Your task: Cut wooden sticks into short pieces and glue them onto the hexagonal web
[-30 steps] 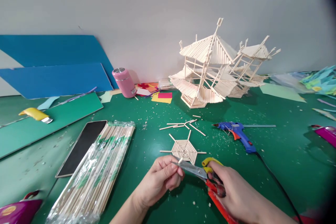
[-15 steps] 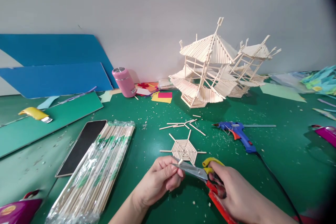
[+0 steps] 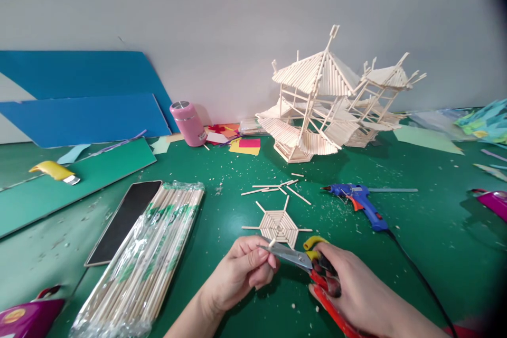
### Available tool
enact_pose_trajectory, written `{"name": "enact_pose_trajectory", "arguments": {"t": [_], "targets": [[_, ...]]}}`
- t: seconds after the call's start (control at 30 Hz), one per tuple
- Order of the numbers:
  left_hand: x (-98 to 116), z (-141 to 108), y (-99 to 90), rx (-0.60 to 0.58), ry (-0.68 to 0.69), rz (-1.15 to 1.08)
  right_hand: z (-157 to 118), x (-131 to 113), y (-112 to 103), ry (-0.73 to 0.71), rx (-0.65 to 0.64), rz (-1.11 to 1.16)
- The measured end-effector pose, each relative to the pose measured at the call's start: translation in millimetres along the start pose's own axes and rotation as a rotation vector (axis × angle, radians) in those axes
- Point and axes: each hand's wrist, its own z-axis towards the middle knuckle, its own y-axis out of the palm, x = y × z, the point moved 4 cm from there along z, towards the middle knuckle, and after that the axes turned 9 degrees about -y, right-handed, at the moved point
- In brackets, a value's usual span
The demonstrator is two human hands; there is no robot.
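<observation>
My left hand (image 3: 250, 266) is closed in a pinch on a short wooden stick (image 3: 272, 243), most of which is hidden by the fingers. My right hand (image 3: 348, 285) grips scissors (image 3: 291, 254) with red and yellow handles. Their blades point left and lie around the stick, close to my left fingertips. Just beyond the blades, a flat web-like hexagon of sticks (image 3: 278, 226) rests on the green table, with stick ends poking out at its corners. Several loose cut sticks (image 3: 273, 187) lie behind it.
A blue glue gun (image 3: 360, 198) lies right, its cord running to the front edge. Wrapped sticks (image 3: 146, 259) and a dark phone-like slab (image 3: 124, 222) are left. Behind stand a stick-built pavilion model (image 3: 317, 100) and a pink cup (image 3: 189, 124). A yellow cutter (image 3: 53, 170) lies far left.
The scissors' handles have shifted slightly in my right hand, and the blades have turned a little around the stick. My left hand keeps its pinch in nearly the same place.
</observation>
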Motion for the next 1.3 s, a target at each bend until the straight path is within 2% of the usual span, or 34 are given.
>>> {"name": "enact_pose_trajectory", "arguments": {"t": [0.23,0.43,0.73,0.87,1.0,1.17,1.3], "targets": [[1,-1,3.5,-0.007,-0.003,-0.001,2,-3,1,0.011,-0.080,-0.025],[3,2,-0.6,0.131,0.078,0.054,5,4,1,0.016,-0.020,-0.078],[-2,0,1.0,-0.013,0.008,-0.015,-3,4,1,-0.028,-0.026,-0.083],[0,2,1.0,0.020,0.039,-0.008,1,2,3,0.018,-0.076,-0.029],[2,3,-1.2,0.074,0.054,0.000,6,5,1,0.027,-0.022,-0.109],[-1,-1,0.5,0.009,-0.003,-0.017,3,5,3,-0.016,-0.024,-0.085],[-2,-1,3.4,-0.018,-0.015,-0.025,2,-1,2,0.006,-0.056,-0.053]]}}
